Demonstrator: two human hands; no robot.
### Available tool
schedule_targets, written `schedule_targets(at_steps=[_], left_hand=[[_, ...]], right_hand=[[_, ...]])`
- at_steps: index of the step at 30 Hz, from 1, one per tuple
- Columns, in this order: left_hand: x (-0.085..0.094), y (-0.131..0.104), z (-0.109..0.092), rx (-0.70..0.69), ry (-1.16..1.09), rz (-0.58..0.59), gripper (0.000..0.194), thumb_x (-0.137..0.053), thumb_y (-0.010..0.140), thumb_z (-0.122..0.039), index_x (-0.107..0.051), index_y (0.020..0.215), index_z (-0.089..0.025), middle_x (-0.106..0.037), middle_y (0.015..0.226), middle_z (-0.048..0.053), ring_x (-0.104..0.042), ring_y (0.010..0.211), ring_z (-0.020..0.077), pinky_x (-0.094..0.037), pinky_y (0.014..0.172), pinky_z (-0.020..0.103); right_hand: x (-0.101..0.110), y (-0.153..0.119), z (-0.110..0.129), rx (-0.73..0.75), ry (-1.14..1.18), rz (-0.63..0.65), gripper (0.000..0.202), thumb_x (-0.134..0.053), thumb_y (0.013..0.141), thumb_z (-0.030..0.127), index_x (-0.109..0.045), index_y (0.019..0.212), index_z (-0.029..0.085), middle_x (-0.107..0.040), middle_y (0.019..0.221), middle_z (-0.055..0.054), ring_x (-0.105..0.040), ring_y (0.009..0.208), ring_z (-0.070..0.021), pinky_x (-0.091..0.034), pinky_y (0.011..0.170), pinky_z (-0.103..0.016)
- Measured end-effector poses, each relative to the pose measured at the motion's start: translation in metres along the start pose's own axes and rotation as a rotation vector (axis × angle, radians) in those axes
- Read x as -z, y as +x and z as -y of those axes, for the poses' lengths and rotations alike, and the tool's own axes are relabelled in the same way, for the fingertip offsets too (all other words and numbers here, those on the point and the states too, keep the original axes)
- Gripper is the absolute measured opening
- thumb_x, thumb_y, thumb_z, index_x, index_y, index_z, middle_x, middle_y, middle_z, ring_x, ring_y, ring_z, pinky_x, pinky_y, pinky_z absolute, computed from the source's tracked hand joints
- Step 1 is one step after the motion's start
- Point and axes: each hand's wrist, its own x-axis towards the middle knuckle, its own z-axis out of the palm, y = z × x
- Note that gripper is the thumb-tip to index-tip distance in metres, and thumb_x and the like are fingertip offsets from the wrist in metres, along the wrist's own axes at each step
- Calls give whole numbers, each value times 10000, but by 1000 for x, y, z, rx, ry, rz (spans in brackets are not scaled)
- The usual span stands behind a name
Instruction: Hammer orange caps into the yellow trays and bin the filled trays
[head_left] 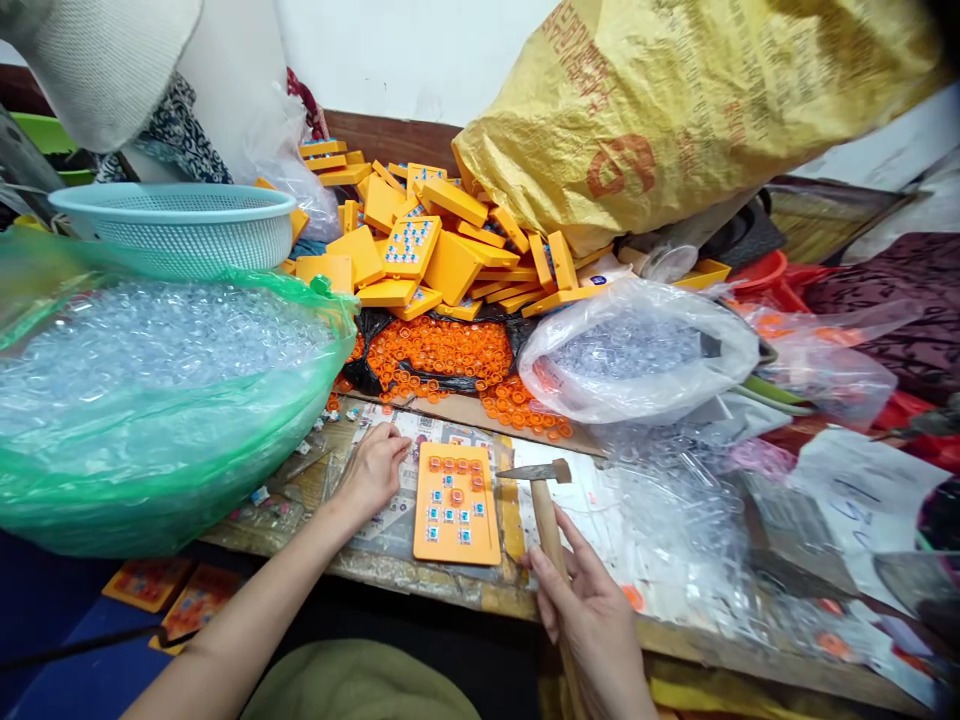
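An orange plastic panel (446, 547) lies flat on the paper-covered bench before me. Several clear orange caps (457, 496) sit on it, mostly along its top row, and other spots show small blue-and-white switch-like pieces (448, 516). My right hand (589, 610) is wrapped round the wooden handle of a hammer (549, 525), whose metal head is raised near the panel's right edge. Left of the panel, my left hand (373, 468) has its fingers pinched together. Whatever those fingertips hold, if anything, is too small to make out.
Loose orange caps (442, 352) spill from a black bag behind the panel. Orange panels (457, 265) are heaped at the back. A green bag (225, 440) of clear pieces stands left, a white bag (630, 390) right. Finished-looking panels (199, 605) lie low at left.
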Motion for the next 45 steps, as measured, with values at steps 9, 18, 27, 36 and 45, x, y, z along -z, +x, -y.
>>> schedule_targets(at_steps=[9,18,27,36,45], left_hand=[[-5,-59,-44,-45,-250,44,272,-522,836,-167,-579,1102,-178,-684,942,72,-641,854,181,-526,792,308],[-16,-54,-37,102,-367,70,369,-552,779,-127,-541,1137,-213,-713,880,20,-678,804,164,-536,776,284],[-1,-24,-24,76,-302,-25,201,-611,776,-200,-651,967,-151,-703,817,52,-659,694,151,-553,633,253],[-4,78,6,20,50,-131,203,-527,747,-44,-677,726,-179,-680,805,59,-618,873,209,-473,862,332],[13,23,-10,70,-29,-16,139,-551,779,-136,-679,797,-186,-710,737,12,-647,661,160,-519,651,258]], right_hand=[[3,-22,-10,465,-359,103,367,-614,835,355,-673,1175,230,-661,1220,-44,-638,1098,-247,-514,948,-344],[-10,-21,-5,773,-709,291,422,-410,946,224,-513,1348,303,-723,1025,-42,-713,853,-139,-544,774,-185],[0,-8,-21,433,-350,59,392,-605,829,430,-678,1168,246,-675,1193,-45,-642,1080,-236,-516,919,-310],[0,4,2,27,-17,-84,829,-766,634,513,-493,1362,225,-667,732,5,-352,386,-54,-321,322,-191],[1,3,1,11,42,-74,823,-765,636,499,-488,1365,235,-701,891,-28,-349,382,-34,-320,336,-194]])
